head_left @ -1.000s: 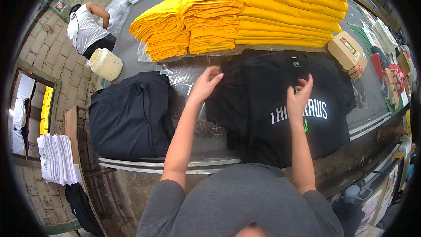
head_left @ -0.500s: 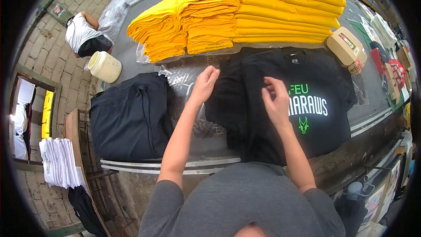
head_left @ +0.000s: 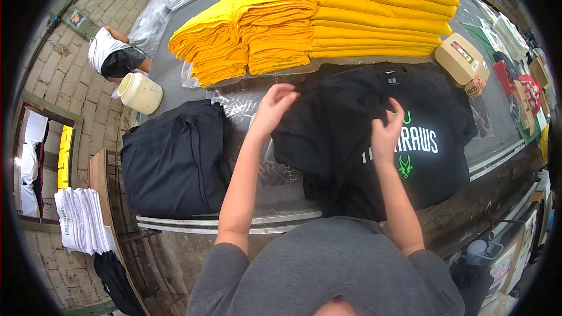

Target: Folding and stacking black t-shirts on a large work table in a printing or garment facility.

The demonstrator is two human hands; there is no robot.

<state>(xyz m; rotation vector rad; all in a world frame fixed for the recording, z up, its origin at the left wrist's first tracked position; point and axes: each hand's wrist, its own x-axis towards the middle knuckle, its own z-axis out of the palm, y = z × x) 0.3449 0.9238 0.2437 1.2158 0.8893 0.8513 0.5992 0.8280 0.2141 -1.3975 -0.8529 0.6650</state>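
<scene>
A black T-shirt [head_left: 351, 164] with green and white print on its chest lies face up in front of me, its collar at the far side. Over the print hovers or rests my right hand [head_left: 386, 137], its fingers loosely bent and apart, nothing held. Beside the shirt's left sleeve, above clear plastic, my left hand [head_left: 275, 108] is open with fingers toward the shirt. Whether either hand touches the cloth I cannot tell. Left of my left arm sits a pile of folded black cloth [head_left: 172, 164].
Tall stacks of folded yellow shirts [head_left: 374, 29] stand at the table's far side. A cream plastic jar [head_left: 140, 92] is at the left, a brown cardboard box [head_left: 462, 61] at the right. White folded cloth [head_left: 85, 219] hangs lower left. Another person [head_left: 117, 52] bends down beyond the table.
My right hand has moved right, further over the print. My left hand's fingers have loosened from a closed shape and spread. The black shirt's left part is more bunched.
</scene>
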